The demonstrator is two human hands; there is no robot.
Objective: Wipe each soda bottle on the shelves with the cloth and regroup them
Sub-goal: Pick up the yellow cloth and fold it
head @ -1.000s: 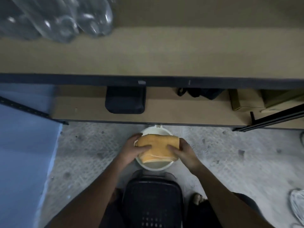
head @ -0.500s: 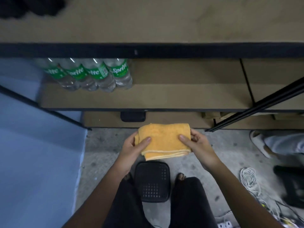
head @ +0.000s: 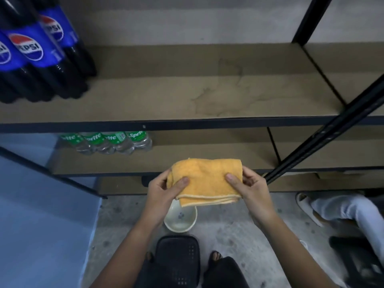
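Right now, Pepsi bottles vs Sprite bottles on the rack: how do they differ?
The Pepsi bottles are dark with blue labels; the Sprite bottles are clear with green labels. Pepsi bottles stand on the upper shelf, Sprite bottles one shelf lower. The Pepsi bottles look bigger, though they are nearer the camera. Both groups stand upright at the left, untouched.

The upper shelf (head: pixel 166 96), a tan board with a dark front rail, carries a cluster of Pepsi bottles (head: pixel 39 57) standing at the 10 o'clock position and shows a stain (head: pixel 224 96) right of centre. The lower shelf (head: pixel 187 161) carries four Sprite bottles (head: pixel 108 142) in a row at its left end. The concrete floor (head: pixel 228 229) carries a white bowl (head: pixel 180 220) and, at 6 o'clock, a black stool (head: pixel 176 260).
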